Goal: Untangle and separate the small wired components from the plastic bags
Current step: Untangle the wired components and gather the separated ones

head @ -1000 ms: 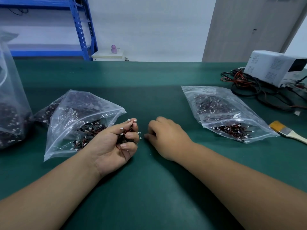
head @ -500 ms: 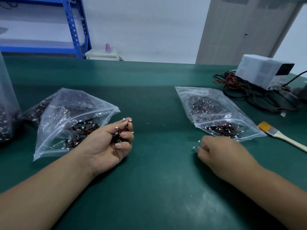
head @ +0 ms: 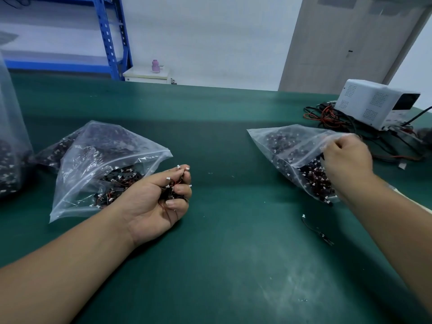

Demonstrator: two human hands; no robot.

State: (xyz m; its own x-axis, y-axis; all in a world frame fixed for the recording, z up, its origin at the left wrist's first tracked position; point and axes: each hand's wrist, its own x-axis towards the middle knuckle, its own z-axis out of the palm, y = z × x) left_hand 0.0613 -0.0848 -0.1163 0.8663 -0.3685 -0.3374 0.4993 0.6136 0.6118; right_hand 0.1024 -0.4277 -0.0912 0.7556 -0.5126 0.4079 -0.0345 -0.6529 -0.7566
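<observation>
My left hand point(head: 152, 202) lies palm up on the green table, its fingers curled round a tangled bunch of small wired components point(head: 174, 188) with white connectors. Just left of it lies an open clear plastic bag point(head: 98, 160) with more of them inside. My right hand point(head: 346, 160) pinches the upper edge of a second clear bag point(head: 292, 148) at the right and lifts that side. One single wired component point(head: 315, 229) lies loose on the table below that bag.
A third, taller bag point(head: 11, 148) of components stands at the far left edge. A white power supply point(head: 378, 104) with a heap of red and black cables point(head: 334, 119) sits at the back right. Blue shelving point(head: 112, 36) stands beyond the green table point(head: 222, 253).
My right hand moved from beside my left hand to the right, left one wired component on the table, and took hold of the right bag's edge. The left hand kept its bunch.
</observation>
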